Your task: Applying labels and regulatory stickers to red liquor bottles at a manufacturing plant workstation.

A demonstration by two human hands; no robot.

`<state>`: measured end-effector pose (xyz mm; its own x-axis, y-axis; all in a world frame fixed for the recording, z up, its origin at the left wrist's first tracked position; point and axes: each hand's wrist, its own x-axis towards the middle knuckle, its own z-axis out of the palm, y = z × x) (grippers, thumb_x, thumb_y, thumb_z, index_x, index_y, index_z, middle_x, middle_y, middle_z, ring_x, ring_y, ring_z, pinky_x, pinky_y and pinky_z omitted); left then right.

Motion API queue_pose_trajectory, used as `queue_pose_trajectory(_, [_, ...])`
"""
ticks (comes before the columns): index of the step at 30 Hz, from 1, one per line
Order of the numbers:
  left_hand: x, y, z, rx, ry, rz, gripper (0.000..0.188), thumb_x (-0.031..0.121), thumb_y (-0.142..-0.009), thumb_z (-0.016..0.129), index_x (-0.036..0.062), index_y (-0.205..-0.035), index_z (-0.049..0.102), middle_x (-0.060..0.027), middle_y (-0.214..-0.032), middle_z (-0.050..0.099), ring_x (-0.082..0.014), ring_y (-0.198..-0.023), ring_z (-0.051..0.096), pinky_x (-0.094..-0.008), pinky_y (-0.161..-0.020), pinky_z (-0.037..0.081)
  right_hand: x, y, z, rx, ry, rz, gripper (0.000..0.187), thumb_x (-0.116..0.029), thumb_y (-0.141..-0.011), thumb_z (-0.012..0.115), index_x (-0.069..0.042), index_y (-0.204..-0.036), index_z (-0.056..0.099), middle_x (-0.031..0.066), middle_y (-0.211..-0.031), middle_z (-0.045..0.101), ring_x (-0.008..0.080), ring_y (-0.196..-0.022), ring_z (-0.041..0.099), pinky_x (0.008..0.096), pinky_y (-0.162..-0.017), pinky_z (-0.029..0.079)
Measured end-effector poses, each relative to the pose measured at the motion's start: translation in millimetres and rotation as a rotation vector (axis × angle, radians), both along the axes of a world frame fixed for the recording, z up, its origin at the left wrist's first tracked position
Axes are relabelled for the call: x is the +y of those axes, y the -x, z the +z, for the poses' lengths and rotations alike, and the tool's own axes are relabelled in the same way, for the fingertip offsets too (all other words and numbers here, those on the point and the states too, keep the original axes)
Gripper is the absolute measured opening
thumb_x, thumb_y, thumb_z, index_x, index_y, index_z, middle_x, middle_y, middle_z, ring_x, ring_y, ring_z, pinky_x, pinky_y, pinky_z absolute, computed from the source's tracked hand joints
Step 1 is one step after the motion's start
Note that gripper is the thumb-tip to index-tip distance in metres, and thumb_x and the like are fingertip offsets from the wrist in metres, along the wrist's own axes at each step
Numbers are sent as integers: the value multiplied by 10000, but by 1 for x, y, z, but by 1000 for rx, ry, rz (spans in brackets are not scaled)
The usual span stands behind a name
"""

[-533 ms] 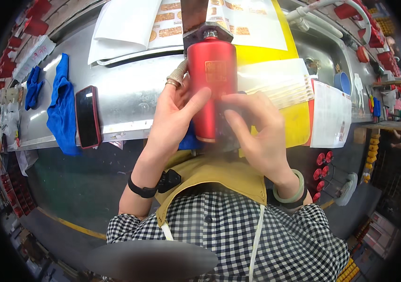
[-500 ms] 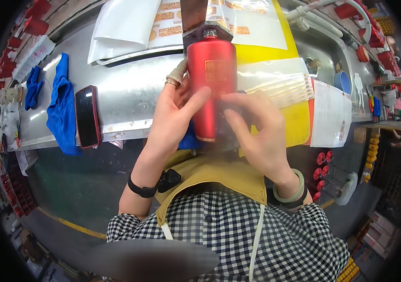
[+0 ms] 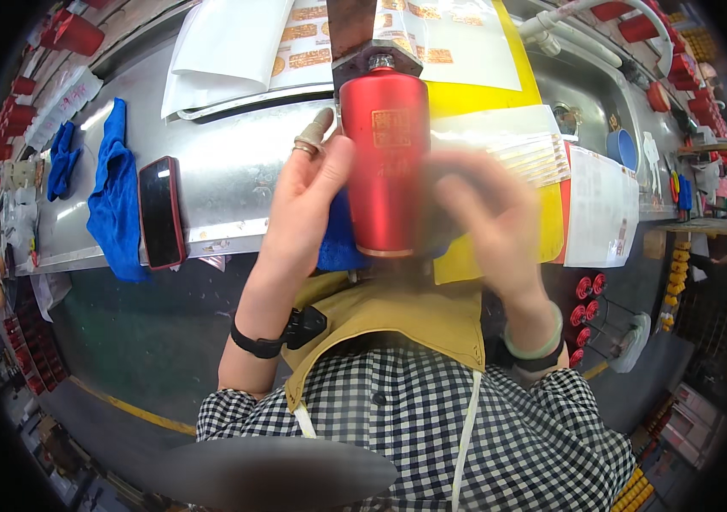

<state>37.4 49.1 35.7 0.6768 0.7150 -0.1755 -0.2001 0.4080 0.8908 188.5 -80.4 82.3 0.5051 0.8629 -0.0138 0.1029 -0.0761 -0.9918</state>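
A red bottle (image 3: 387,192) with a small gold square design on its front lies in the middle. Its neck meets a dark metal fixture (image 3: 378,56) at the far end. Along its left side is my left hand (image 3: 302,192), thumb and forefinger apart, a pale cover on one fingertip. The thumb tip is close to the bottle; whether it touches, I cannot tell. To the right of the bottle, my right hand (image 3: 495,218) is smeared by motion, so its grip is unclear. Part of a blue cloth (image 3: 339,243) shows beneath the bottle.
Sheets with gold designs (image 3: 304,43) lie beyond on the steel bench (image 3: 227,171). At left are a phone (image 3: 161,212) and a blue cloth (image 3: 113,205). A yellow sheet (image 3: 547,235), white paper (image 3: 600,209) and a sink (image 3: 589,94) are to the right.
My left thumb has come off the bottle's front toward its left edge. My right hand has moved away to the right. The bottle stays in place, and more of its front shows.
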Motion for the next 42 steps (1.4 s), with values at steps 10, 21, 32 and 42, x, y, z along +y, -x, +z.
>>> queue_pose_trajectory(10, [-3,-2,5,8,-34,-43,655,155,-1046,615,-40,-1578,285,-208,-1518,484,-245,-1366,524,-391,-1164,407,42,-35,-16,182,82,-40,310,-246,-990,722,15,-1141,649,16,-940,637,77,-869,578,224,-796,466])
queue_pose_trajectory(21, [-7,-6,6,40,-15,-31,809,65,-932,746,17,-1592,281,-178,-1494,501,-233,-1362,522,-388,-1139,443,53,-24,-28,212,134,-31,421,-295,-909,823,9,-1083,590,-34,-820,506,55,-737,500,220,-628,428])
queue_pose_trajectory(32, [-11,-8,8,35,-40,-1,797,74,-942,743,8,-1587,279,-179,-1484,506,-232,-1358,527,-387,-1132,453,54,-25,-28,210,129,-20,420,-309,-908,825,3,-1073,599,-23,-838,538,56,-747,499,223,-637,425])
queue_pose_trajectory(42, [-13,-10,11,47,-52,11,779,71,-941,743,-2,-1577,298,-171,-1484,509,-226,-1353,530,-383,-1135,446,54,-25,-26,176,114,-23,407,-321,-911,822,-7,-1048,601,-18,-864,551,55,-737,524,219,-633,459])
